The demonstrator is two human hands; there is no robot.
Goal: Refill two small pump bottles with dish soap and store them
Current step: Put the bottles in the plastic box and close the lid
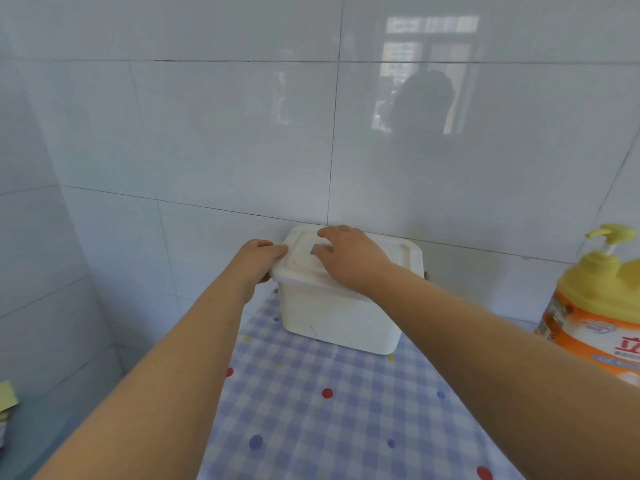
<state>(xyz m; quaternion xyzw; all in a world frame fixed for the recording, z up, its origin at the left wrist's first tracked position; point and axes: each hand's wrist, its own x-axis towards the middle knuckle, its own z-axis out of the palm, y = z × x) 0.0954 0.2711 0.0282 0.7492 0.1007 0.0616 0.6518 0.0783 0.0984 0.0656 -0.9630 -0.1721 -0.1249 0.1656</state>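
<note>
A white plastic storage box [332,317] with its lid [384,252] on stands against the tiled wall on a checked cloth. My left hand [258,259] grips the lid's left edge, thumb on top and fingers curled under the rim. My right hand [349,258] rests on top of the lid, its fingers bent around a small grey tab at the lid's middle. A large orange dish soap bottle [588,317] with a yellow pump top stands at the right edge. No small pump bottles are in view.
The blue and white checked cloth [346,410] with coloured dots covers the surface in front of the box. White wall tiles [242,133] rise right behind it. A yellow item [7,396] lies low at the far left, below the surface.
</note>
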